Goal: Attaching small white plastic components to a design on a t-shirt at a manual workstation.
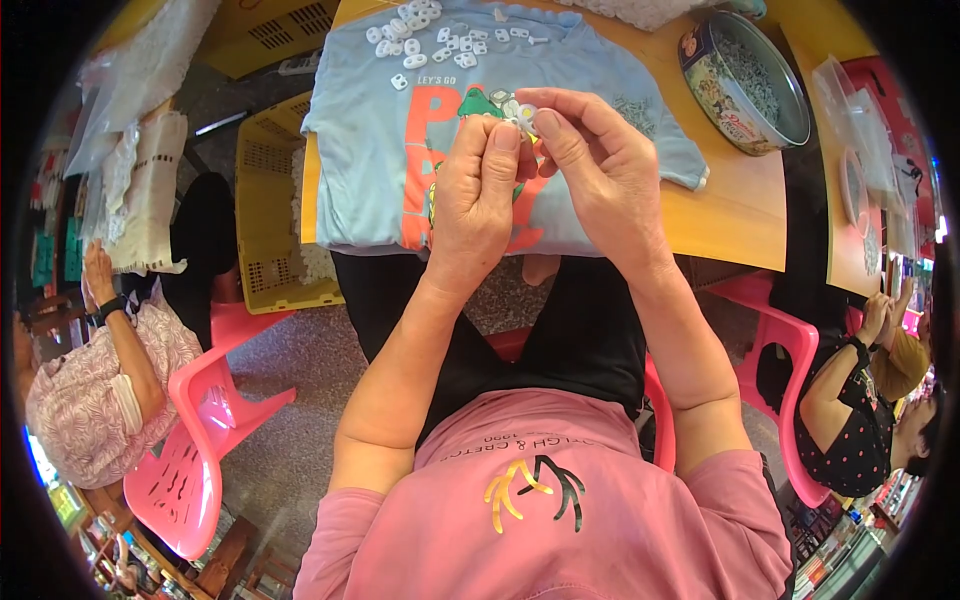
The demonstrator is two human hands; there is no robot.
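Observation:
Both hands are raised close together over a light blue T-shirt (370, 150) spread on the table. My right hand (610, 170) pinches a small white plastic piece (527, 116) between thumb and fingers. My left hand (475, 190) is closed with its thumb against its curled fingers, meeting the same piece from the left; the fingers partly hide it. Beyond the hands, several loose white plastic pieces with holes (466, 60) lie scattered on the shirt. A small heap of grey metal parts (634, 115) rests on the shirt to the right.
A round tin (735, 110) of small metal parts stands at the table's right. A yellow crate (265, 250) sits left of the wooden table (735, 225). Pink chairs (195, 440) flank me. One person (110, 390) works at left, another (850, 410) at right.

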